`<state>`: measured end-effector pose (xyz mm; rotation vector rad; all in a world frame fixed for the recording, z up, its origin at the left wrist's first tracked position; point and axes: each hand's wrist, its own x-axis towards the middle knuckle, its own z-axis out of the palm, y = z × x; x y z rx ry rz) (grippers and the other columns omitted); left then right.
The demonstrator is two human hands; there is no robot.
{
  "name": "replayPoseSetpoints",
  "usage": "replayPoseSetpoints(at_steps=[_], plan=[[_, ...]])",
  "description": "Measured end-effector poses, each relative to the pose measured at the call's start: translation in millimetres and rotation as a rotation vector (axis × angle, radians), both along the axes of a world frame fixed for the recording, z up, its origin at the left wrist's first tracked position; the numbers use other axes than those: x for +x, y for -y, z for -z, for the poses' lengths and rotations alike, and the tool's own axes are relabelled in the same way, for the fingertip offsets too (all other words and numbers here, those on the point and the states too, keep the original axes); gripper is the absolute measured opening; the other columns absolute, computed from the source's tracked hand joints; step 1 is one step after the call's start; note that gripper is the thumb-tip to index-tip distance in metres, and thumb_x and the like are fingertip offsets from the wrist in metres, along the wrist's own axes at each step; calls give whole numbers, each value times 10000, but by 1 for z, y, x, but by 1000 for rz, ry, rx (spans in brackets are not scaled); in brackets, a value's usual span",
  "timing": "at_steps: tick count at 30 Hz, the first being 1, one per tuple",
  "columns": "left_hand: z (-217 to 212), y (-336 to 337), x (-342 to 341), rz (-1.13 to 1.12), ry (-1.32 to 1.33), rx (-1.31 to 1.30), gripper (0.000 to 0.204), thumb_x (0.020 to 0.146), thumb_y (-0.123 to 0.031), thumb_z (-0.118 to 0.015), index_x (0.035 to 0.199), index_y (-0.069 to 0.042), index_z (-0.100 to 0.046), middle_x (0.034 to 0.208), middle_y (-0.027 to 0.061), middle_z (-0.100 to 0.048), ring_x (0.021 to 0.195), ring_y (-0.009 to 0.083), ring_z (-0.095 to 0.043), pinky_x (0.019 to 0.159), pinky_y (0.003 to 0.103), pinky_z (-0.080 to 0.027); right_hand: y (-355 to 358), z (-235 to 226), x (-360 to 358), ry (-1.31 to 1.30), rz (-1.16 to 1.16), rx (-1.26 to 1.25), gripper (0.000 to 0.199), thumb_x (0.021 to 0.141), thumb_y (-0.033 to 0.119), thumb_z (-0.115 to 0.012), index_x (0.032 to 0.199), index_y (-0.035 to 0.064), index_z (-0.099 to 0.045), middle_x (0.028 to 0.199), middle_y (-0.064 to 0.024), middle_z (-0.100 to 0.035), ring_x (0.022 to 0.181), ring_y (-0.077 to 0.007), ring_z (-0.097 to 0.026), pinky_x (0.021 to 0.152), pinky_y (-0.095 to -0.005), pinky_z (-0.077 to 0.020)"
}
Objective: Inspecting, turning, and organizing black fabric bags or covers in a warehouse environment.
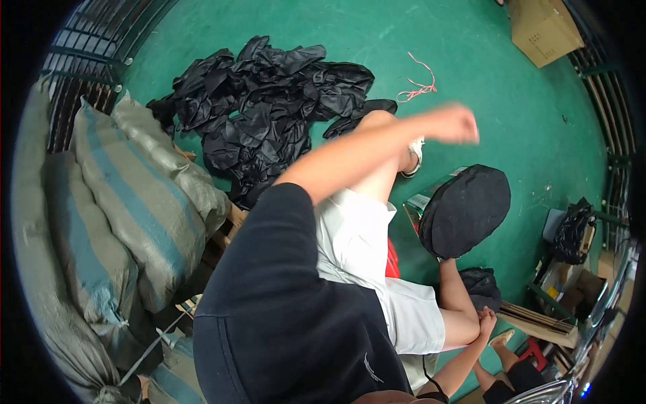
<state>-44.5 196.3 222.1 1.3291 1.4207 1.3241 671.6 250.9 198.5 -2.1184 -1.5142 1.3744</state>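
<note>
Head view, from left to right: grey sacks with blue stripes (128, 209) lie stacked by a pile of black fabric pieces (262, 101) on the green floor (484, 87). The left hand (454, 123) is blurred, raised over the floor, closed in a fist, holding nothing visible. The right hand (445, 259) grips the lower edge of a round black fabric piece (465, 210), held upright and spread open beside the knee.

warehouse workshop: green floor (511, 121), stacked sacks (128, 222), cardboard box (542, 27).
</note>
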Motion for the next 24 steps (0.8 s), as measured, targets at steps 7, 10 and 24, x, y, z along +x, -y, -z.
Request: replayPoseSetpoints(at_steps=[7, 10, 24], plan=[[149, 141, -180, -1065, -274, -479, 362, 756, -344, -661, 958, -44, -663, 1020, 187, -666, 975, 378, -630, 790, 458, -501, 53, -22, -7, -7, 280, 260, 148, 902, 125, -607, 812, 10, -583, 718, -70, -611, 599, -127, -537, 548, -246, -448], [244, 193, -140, -841, -342, -934, 668, 659, -367, -770, 1141, 46, -563, 1203, 268, -577, 1134, 399, -559, 945, 455, -470, 89, -40, 3, 43, 384, 294, 165, 876, 78, -496, 883, -37, -615, 819, -110, -638, 734, -213, -589, 666, -348, -496], [358, 152, -142, -997, -251, -625, 419, 910, -292, -558, 840, 116, -626, 920, 268, -654, 878, 382, -617, 764, 476, -442, 73, -67, 9, 326, 43, 313, 261, 830, 221, -627, 837, -37, -664, 768, -82, -644, 685, -188, -566, 645, -358, -468]])
